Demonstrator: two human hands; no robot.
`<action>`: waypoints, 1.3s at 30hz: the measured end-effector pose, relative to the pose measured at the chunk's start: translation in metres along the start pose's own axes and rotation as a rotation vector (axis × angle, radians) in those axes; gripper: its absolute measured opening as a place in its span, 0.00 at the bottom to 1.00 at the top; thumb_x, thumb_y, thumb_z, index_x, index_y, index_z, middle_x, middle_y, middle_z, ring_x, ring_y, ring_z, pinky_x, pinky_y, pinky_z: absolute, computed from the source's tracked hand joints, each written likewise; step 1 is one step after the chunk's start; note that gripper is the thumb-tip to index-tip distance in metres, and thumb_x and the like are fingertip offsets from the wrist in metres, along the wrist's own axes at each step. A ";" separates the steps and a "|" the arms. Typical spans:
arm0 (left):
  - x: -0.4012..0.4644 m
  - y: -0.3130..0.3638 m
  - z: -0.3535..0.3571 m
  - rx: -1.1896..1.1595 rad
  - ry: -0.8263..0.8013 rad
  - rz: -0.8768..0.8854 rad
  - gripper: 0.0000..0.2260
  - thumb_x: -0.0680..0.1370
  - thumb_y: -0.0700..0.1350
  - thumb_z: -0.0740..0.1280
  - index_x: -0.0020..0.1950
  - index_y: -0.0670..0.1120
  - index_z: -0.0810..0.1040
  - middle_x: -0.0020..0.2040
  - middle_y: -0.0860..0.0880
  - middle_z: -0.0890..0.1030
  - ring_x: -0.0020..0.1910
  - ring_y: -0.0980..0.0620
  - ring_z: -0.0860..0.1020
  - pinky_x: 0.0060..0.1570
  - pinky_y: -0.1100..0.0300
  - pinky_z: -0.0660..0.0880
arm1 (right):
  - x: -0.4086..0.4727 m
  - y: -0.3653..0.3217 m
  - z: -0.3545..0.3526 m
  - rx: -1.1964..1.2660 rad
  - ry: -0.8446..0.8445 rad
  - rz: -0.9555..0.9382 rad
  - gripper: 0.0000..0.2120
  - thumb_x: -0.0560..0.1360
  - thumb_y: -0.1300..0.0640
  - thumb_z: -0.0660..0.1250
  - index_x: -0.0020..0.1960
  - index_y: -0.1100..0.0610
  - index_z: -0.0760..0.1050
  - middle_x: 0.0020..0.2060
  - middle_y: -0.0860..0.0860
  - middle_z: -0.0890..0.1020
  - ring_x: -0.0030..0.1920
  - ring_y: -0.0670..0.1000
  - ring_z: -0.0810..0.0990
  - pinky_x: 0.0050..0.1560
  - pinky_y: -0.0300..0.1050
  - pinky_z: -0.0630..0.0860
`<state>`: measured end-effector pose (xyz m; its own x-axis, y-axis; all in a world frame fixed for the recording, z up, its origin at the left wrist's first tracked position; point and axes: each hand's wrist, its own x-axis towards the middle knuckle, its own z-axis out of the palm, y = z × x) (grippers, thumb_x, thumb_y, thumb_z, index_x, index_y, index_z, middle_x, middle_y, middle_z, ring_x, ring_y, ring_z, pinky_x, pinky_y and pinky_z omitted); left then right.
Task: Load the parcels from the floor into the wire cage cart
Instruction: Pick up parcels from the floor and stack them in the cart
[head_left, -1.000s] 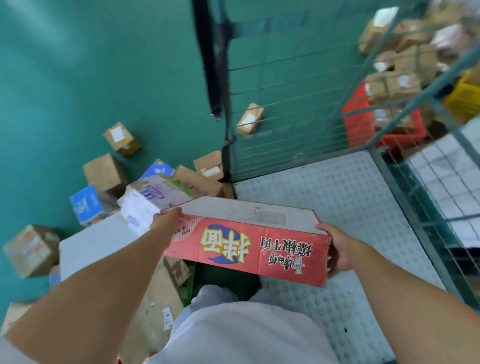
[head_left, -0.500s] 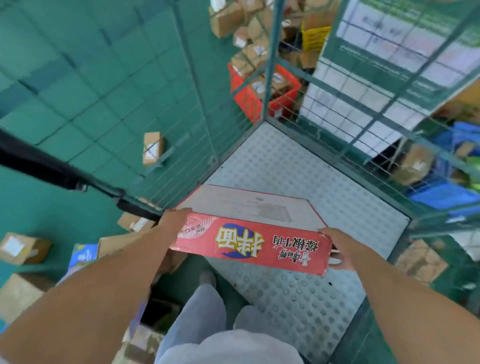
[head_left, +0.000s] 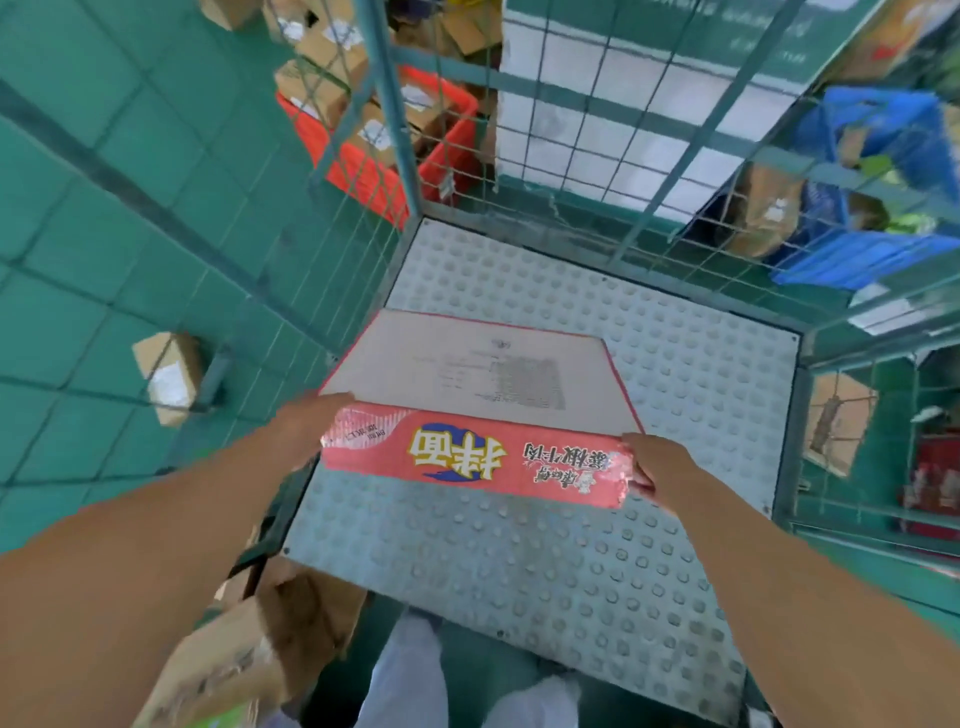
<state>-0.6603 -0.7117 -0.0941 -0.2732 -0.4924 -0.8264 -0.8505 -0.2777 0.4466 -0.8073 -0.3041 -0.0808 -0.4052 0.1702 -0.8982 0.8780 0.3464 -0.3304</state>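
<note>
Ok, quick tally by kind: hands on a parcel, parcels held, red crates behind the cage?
Hands on a parcel: 2 (left hand, right hand)
Parcels held: 1 (red carton, over the cart floor)
Red crates: 1 (red crate, behind the mesh)
Total: 4

Red box (head_left: 478, 457) with white top; grey studded cart floor (head_left: 675, 374)

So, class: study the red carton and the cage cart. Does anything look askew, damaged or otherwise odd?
Nothing looks damaged. The red carton is held level over the cart floor by the left hand and right hand. Its printed lettering is upside down from this view, so it may be inverted.
</note>
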 end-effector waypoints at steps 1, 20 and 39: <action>0.019 0.012 0.005 0.008 -0.008 0.009 0.05 0.80 0.45 0.72 0.50 0.44 0.79 0.40 0.47 0.81 0.43 0.48 0.77 0.45 0.58 0.71 | 0.019 -0.004 0.011 0.042 -0.007 0.003 0.06 0.83 0.61 0.63 0.51 0.56 0.78 0.20 0.45 0.75 0.24 0.46 0.70 0.32 0.39 0.68; 0.303 0.103 0.097 -0.039 0.023 0.113 0.09 0.83 0.37 0.66 0.46 0.47 0.70 0.36 0.46 0.73 0.27 0.54 0.70 0.21 0.67 0.67 | 0.283 -0.062 0.142 0.054 0.193 -0.222 0.05 0.78 0.63 0.63 0.51 0.61 0.77 0.44 0.60 0.81 0.36 0.56 0.78 0.33 0.46 0.75; 0.137 0.053 0.172 0.112 -0.274 0.061 0.06 0.83 0.42 0.63 0.59 0.51 0.75 0.45 0.49 0.77 0.40 0.52 0.76 0.44 0.60 0.75 | 0.135 -0.027 0.134 0.164 -0.115 -0.041 0.16 0.85 0.57 0.61 0.71 0.55 0.69 0.45 0.52 0.77 0.42 0.51 0.76 0.46 0.45 0.75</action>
<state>-0.8203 -0.6517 -0.2430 -0.4235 -0.2606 -0.8676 -0.8688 -0.1544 0.4704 -0.8514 -0.4139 -0.2319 -0.4177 0.0494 -0.9073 0.8950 0.1947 -0.4014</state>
